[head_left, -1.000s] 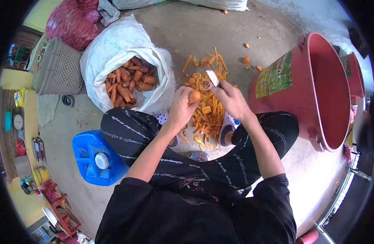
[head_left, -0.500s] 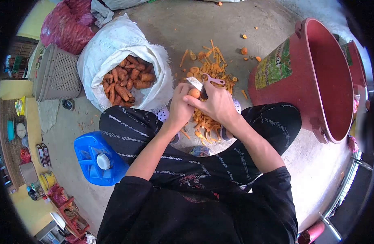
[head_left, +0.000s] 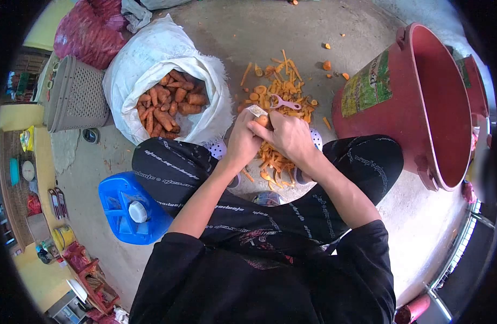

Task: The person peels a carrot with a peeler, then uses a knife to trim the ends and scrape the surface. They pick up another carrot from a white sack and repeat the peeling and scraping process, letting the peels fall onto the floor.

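"As you scan from the left, what do you see?"

"I see a red mesh sack (head_left: 89,35) above a grey perforated plastic basket (head_left: 81,97). Lower down, a blue plastic jerrycan (head_left: 119,210) with a white cap stands by the knee. Next comes a white woven sack (head_left: 146,48), its mouth open on rough orange carrots (head_left: 164,110)."

"And my hands?"

"Your left hand (head_left: 242,139) is closed around a stubby orange carrot (head_left: 263,121), low over the peelings, its end showing between both hands."

"The right?"

"Your right hand (head_left: 291,136) is curled around a broad-bladed metal knife (head_left: 256,110), the blade at the carrot's far side. I can't see the handle."

"What lies past my knuckles?"

"A heap of orange peelings (head_left: 283,81) on the concrete floor (head_left: 216,32), with a pink plastic peeler (head_left: 286,103) over it. I can't tell whether your fingers touch the peeler. Farther right, a large red plastic tub (head_left: 386,124) leans with its mouth rightward."
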The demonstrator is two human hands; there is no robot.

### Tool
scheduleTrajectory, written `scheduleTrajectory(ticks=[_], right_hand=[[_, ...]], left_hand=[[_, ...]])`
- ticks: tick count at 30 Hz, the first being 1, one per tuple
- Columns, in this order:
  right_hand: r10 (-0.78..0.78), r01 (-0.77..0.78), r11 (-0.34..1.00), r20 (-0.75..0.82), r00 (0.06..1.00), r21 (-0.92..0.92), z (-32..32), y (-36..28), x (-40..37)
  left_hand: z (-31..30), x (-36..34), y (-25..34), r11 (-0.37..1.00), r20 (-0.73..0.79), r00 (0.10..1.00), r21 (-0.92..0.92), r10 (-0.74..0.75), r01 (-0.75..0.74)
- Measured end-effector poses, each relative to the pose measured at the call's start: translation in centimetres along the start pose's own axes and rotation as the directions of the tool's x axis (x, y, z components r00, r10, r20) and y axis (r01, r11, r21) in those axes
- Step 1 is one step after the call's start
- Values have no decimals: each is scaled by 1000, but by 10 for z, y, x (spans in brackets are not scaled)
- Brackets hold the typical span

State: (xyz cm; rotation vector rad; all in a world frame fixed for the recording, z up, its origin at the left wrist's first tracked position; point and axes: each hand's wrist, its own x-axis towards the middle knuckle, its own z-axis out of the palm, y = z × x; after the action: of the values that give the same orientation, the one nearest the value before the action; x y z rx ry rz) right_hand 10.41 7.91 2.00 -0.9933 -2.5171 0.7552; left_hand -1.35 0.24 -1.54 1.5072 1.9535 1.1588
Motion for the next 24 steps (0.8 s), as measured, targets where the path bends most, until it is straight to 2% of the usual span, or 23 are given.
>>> scheduleTrajectory(ticks=[4,6,9,12,15,18,19,22,24], right_hand=[[7,-7,1000,31,999,7,-3,-2,0],[25,-25,1000,67,997,-7,-11,-7,1],[95,-99,992,65,993,75,-13,-10,2],[43,-16,971,-110,993,239,-5,-2,2],[76,-92,976,84,994,199,-13,2,3],[100,-119,987,165,981,104,-16,2,1],[101,-113,989,115,988,100,-13,2,1],[77,-76,995,-19,997,59,-5,3,1],[38,-40,999,-86,996,-15,-5,3,1]], left_hand=[[-2,1,0,1000,5,1000,2,14,-14],[-3,1,-5,994,-12,997,79,71,-69],[-4,1,-5,985,-33,992,127,120,-115],[-7,3,3,990,-65,993,107,102,-94],[-7,3,0,993,-89,995,109,50,-40],[-6,5,-2,993,-65,998,119,7,1],[-7,6,-1,992,-50,999,123,-6,12],[-7,5,0,985,-57,993,147,104,-95],[-7,3,-3,999,10,999,-2,34,-34]])
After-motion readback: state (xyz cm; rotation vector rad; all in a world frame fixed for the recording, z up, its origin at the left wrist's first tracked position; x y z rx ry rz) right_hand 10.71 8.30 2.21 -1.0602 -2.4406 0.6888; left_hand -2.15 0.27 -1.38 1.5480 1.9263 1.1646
